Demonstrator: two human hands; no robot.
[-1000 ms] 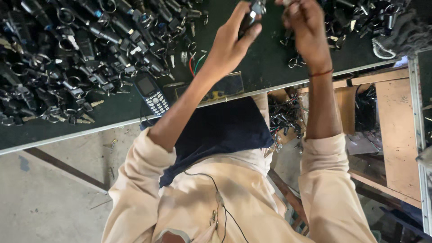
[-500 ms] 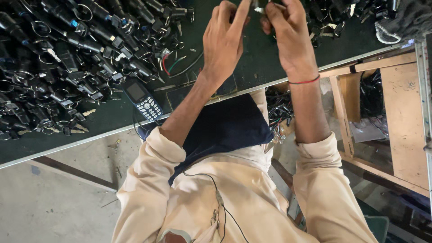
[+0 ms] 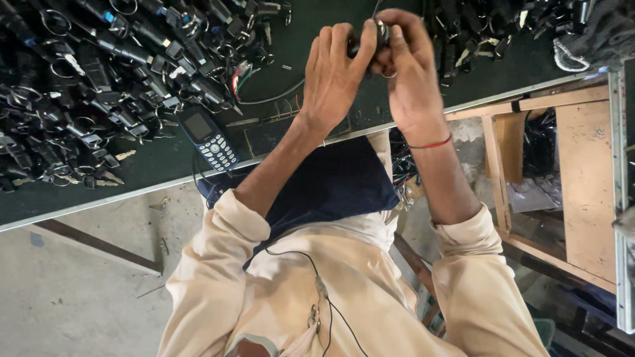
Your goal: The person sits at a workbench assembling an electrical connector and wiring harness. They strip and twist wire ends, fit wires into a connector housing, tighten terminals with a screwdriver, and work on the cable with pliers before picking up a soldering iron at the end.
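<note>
Both my hands are raised together over the dark green table [image 3: 165, 165]. My left hand [image 3: 334, 73] and my right hand [image 3: 411, 73] pinch one small black part with a metal ring [image 3: 378, 34] between their fingertips. A thin wire runs up from the part out of view. A red thread circles my right wrist. The fingers hide most of the part.
A big heap of black lock parts and keys [image 3: 86, 86] covers the table's left. A smaller heap [image 3: 489, 26] lies at the top right. A keypad phone [image 3: 208, 139] rests near the table edge beside loose wires [image 3: 264, 99]. A wooden frame [image 3: 582, 178] stands on the right.
My two hands have come together on the small black part and sit lower in the frame. The heap and the phone have shifted right and down in view.
</note>
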